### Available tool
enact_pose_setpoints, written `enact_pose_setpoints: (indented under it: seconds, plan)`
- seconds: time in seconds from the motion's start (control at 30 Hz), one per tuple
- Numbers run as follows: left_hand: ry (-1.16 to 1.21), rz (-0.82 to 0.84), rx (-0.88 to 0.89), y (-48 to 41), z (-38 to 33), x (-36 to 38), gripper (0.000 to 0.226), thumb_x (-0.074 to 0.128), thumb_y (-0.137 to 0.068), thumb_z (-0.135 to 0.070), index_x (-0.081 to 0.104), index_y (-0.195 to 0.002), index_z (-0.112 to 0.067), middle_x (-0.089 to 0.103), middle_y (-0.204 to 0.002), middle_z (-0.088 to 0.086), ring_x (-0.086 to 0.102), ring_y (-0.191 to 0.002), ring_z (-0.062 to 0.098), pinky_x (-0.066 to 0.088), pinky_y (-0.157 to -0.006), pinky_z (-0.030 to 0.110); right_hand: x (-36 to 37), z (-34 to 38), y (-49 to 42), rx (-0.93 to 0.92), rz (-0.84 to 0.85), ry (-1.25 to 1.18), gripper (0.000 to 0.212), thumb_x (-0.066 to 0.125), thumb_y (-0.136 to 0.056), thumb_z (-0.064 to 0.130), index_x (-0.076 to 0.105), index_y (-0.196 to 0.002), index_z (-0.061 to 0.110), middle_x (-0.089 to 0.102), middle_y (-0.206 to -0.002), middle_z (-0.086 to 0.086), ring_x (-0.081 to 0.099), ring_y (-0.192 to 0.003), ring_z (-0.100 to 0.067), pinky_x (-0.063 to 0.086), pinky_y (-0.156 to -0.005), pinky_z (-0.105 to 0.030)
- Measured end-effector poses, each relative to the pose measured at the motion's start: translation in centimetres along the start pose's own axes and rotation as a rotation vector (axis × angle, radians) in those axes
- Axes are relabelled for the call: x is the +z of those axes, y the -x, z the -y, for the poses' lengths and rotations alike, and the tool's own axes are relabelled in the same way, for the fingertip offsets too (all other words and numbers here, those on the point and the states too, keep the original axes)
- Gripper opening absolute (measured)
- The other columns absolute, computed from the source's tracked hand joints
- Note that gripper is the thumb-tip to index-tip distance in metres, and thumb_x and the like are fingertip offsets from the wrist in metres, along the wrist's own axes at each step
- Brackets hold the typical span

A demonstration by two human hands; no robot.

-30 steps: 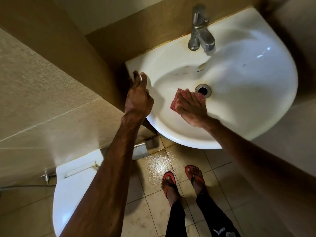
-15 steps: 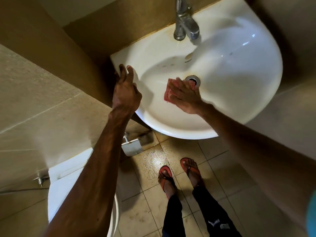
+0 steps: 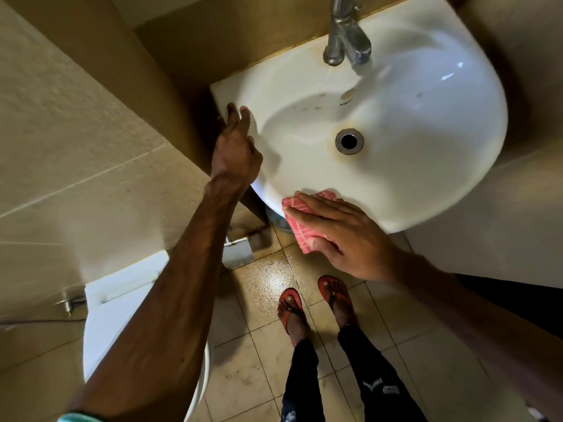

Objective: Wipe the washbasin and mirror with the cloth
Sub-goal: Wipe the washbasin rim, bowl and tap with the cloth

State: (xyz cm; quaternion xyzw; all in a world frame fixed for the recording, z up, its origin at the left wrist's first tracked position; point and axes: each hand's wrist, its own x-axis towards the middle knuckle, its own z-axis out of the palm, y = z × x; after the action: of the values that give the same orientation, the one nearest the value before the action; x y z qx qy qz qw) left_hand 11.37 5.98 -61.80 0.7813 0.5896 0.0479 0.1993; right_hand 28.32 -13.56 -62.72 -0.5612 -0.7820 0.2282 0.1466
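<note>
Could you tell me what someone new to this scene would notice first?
The white sink fills the upper right, with a steel tap at its back. The right hand presses a pink cloth against its near rim, while the left hand rests on its left edge.

The sink (image 3: 426, 184) hangs on the wall in front of me. The tap (image 3: 347, 35) sits on its back edge, behind the drain (image 3: 349, 141), which lies in the middle of the bowl. My left hand (image 3: 236, 156) rests on the left rim of the sink, beside the side wall. My right hand (image 3: 344, 236) lies flat on the cloth (image 3: 300, 229), and the cloth lies over the front rim, right of my left hand and well before the drain. My feet (image 3: 291, 309) stand on the floor (image 3: 268, 281) below the sink. The toilet (image 3: 122, 300) is left of them, under my left arm, and a paper holder (image 3: 239, 248) is between toilet and sink.
</note>
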Motion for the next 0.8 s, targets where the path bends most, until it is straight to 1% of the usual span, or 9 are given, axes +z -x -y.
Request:
enact_pose_setpoints:
  seconds: [0.13,0.27,0.37,0.43,0.47,0.53,0.6,0.67,0.8]
  plan:
    - [0.034,-0.006,0.037,0.2,0.1,0.0,0.057,0.041,-0.103,-0.005,0.03,-0.158,-0.011,0.014,-0.169,0.011,0.027,-0.152,0.036,0.03,-0.123,0.033,2.9,1.7,-4.6,-0.026,-0.044,0.156,0.058,0.043,-0.108,0.027,0.029,-0.164,0.022,0.023,-0.172,-0.008,0.02,-0.161,-0.022,0.019,-0.13,-0.043]
    - [0.043,-0.067,0.013,0.0,-0.2,-1.3,0.039,0.042,-0.101,-0.008,0.05,-0.139,-0.006,0.055,-0.142,0.021,0.06,-0.123,0.037,0.05,-0.103,0.035,5.4,3.1,-12.9,0.082,-0.152,0.246,0.046,0.039,-0.107,0.033,0.06,-0.142,0.012,0.046,-0.158,-0.02,0.029,-0.156,-0.036,0.015,-0.13,-0.05]
    - [0.074,-0.143,-0.052,0.1,-0.7,-1.9,0.032,0.043,-0.1,-0.01,0.057,-0.128,-0.006,0.065,-0.125,0.014,0.064,-0.115,0.03,0.054,-0.1,0.034,4.8,3.9,-16.3,0.241,-0.311,-0.308,0.049,0.042,-0.109,0.013,0.038,-0.154,-0.006,0.036,-0.162,-0.029,0.039,-0.149,-0.027,0.037,-0.117,-0.021]
    - [0.043,-0.181,-0.069,0.4,-1.0,-2.0,0.035,0.042,-0.099,-0.011,0.055,-0.131,-0.004,0.064,-0.127,0.014,0.062,-0.117,0.03,0.052,-0.102,0.037,4.9,5.5,-16.5,0.218,-0.283,-0.882,0.051,0.028,-0.113,0.025,0.028,-0.159,0.002,0.04,-0.159,-0.025,0.041,-0.148,-0.029,0.038,-0.117,-0.03]
    - [0.026,-0.178,-0.063,0.6,-1.0,-1.9,0.037,0.042,-0.099,-0.011,0.053,-0.134,-0.003,0.062,-0.131,0.016,0.06,-0.12,0.031,0.05,-0.105,0.038,5.0,5.7,-16.6,0.16,-0.296,-0.845,0.054,0.023,-0.114,0.033,0.028,-0.158,0.004,0.041,-0.156,-0.024,0.037,-0.148,-0.034,0.028,-0.124,-0.039]
    - [0.028,-0.144,-0.013,0.9,-1.1,-1.6,0.039,0.043,-0.099,-0.01,0.05,-0.136,-0.001,0.059,-0.134,0.018,0.058,-0.124,0.033,0.049,-0.107,0.04,4.5,4.5,-15.1,0.073,-0.108,-0.055,0.058,0.033,-0.11,0.035,0.037,-0.155,-0.002,0.044,-0.155,-0.028,0.035,-0.151,-0.042,0.019,-0.128,-0.056]
    - [0.056,-0.151,0.027,1.5,-1.4,-1.2,0.033,0.043,-0.097,-0.005,0.053,-0.129,-0.001,0.063,-0.124,0.018,0.063,-0.115,0.033,0.054,-0.097,0.041,4.5,4.6,-11.7,0.11,-0.059,0.033,0.037,0.065,-0.093,0.017,0.07,-0.123,-0.005,0.067,-0.13,-0.029,0.054,-0.136,-0.047,0.038,-0.119,-0.062]
    - [0.077,-0.194,0.033,2.3,-2.1,-0.8,0.04,0.041,-0.094,-0.001,0.055,-0.131,-0.005,0.067,-0.119,0.018,0.066,-0.108,0.033,0.056,-0.092,0.039,4.0,4.9,-8.4,0.091,-0.113,0.079,0.026,0.079,-0.081,0.007,0.074,-0.105,0.0,0.074,-0.114,-0.022,0.064,-0.124,-0.042,0.048,-0.113,-0.056]
    - [0.092,-0.077,0.079,4.1,-4.0,0.4,0.051,0.045,-0.091,-0.002,0.061,-0.138,-0.015,0.071,-0.122,0.015,0.07,-0.106,0.033,0.056,-0.094,0.039,2.1,2.6,-2.9,0.1,-0.06,0.09,0.057,0.059,-0.099,0.026,0.046,-0.154,0.015,0.05,-0.157,-0.009,0.049,-0.144,-0.024,0.036,-0.125,-0.042]
